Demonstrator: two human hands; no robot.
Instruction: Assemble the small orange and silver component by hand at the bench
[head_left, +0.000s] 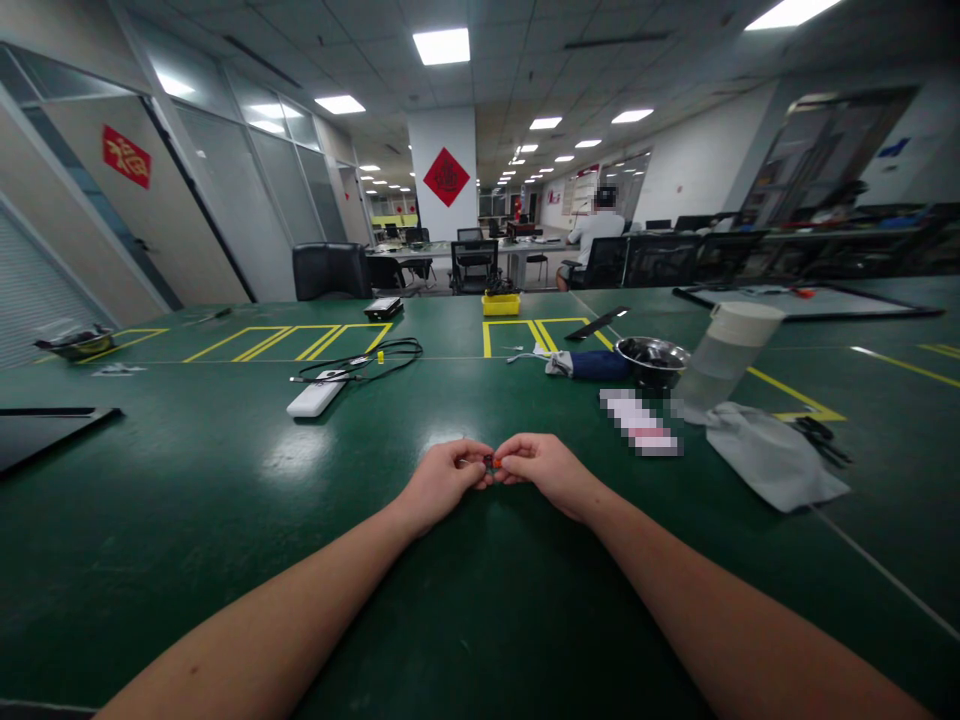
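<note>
At six o'clock, the left hand (442, 480) and right hand (547, 470) pinch a small orange-and-dark piece (497, 463). A red sign (127, 157) at ten o'clock reads 福; writing on the diamond (447, 177) at twelve is unclear.

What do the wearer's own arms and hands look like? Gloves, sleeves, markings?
Left hand and right hand: no gloves, no watch or bracelet visible. Left forearm and right forearm: no sleeves in view; a small spot shows on the left one.
</note>
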